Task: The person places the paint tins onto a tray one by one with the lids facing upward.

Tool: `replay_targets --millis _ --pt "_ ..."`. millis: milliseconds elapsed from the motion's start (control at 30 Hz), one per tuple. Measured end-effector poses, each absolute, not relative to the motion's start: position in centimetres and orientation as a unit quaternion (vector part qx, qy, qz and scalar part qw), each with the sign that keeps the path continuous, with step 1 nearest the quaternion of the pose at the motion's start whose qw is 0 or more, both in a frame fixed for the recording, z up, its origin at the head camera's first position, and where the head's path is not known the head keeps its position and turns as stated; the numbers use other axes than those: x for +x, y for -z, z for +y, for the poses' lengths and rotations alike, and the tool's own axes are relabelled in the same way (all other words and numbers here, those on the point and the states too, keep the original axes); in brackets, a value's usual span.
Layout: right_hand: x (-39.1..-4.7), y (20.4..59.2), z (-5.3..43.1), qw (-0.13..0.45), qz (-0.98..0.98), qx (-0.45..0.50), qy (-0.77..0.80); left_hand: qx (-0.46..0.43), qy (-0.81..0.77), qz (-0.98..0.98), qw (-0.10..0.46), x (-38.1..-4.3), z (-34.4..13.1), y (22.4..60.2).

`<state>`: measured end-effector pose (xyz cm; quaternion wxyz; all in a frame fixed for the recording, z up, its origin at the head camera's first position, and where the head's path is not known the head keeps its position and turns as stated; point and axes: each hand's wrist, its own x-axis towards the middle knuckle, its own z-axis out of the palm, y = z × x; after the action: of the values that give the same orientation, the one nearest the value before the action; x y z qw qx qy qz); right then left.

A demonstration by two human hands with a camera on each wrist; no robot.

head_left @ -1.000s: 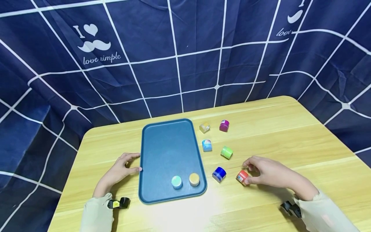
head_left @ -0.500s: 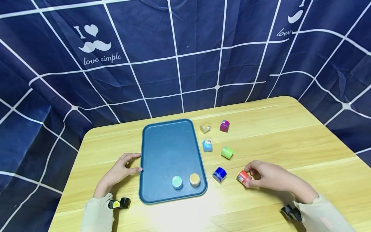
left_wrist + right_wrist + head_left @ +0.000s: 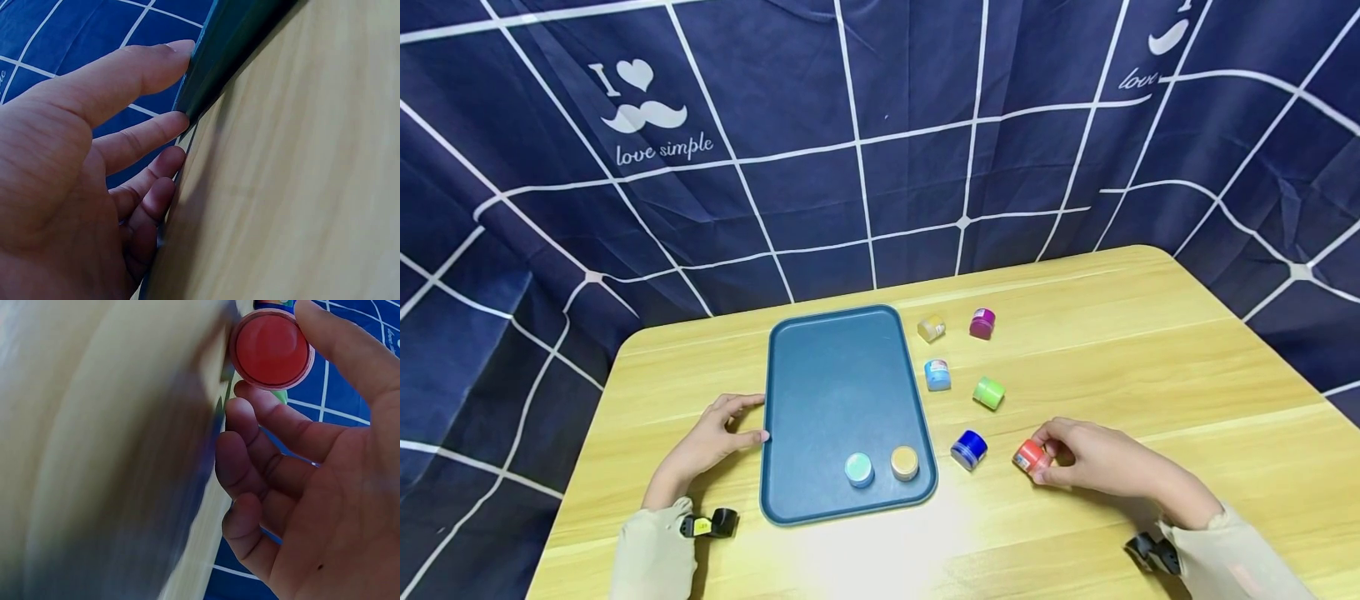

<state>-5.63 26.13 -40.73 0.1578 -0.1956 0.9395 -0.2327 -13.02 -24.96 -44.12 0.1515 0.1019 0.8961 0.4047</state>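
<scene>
My right hand (image 3: 1093, 454) pinches a small red paint jar (image 3: 1032, 456) between thumb and index finger; the jar lies on its side on the table. In the right wrist view its round red end (image 3: 275, 350) faces the camera, and the other fingers are bent beneath it. My left hand (image 3: 711, 437) rests at the left edge of a dark blue-green tray (image 3: 838, 375), thumb and index fingertip against its side. Two jars stand in the tray's near part, one with a mint-green top (image 3: 858, 469) and one with a tan top (image 3: 904, 462).
Between tray and right hand lie a dark blue jar (image 3: 968, 450), a green jar (image 3: 988, 393) and a light blue jar (image 3: 937, 375). Farther back are a pale yellow jar (image 3: 931, 328) and a purple jar (image 3: 982, 323). A navy curtain (image 3: 820, 200) hangs behind the wooden table (image 3: 1112, 342).
My right index finger has come down onto the red paint jar, and the hand has shifted slightly toward me. The left hand and the tray have stayed in place.
</scene>
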Motion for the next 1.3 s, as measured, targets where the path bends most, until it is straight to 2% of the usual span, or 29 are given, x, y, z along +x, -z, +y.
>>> replay_targets --millis 300,667,933,1300 --pt "-5.6 40.9 26.0 0.138 0.944 -0.193 0.231 0.101 -0.41 0.894 0.153 -13.0 -24.9 44.1" --pt "-6.0 40.5 25.7 0.142 0.943 -0.182 0.239 0.1 -0.411 0.892 0.157 -13.0 -25.0 44.1" --pt "-6.4 39.6 25.8 0.161 0.935 -0.185 0.257 0.101 -0.412 0.892 0.154 -13.1 -24.9 44.1" --pt "-7.5 37.8 24.8 0.136 0.937 -0.206 0.247 0.1 -0.41 0.893 0.156 -13.0 -24.9 44.1"
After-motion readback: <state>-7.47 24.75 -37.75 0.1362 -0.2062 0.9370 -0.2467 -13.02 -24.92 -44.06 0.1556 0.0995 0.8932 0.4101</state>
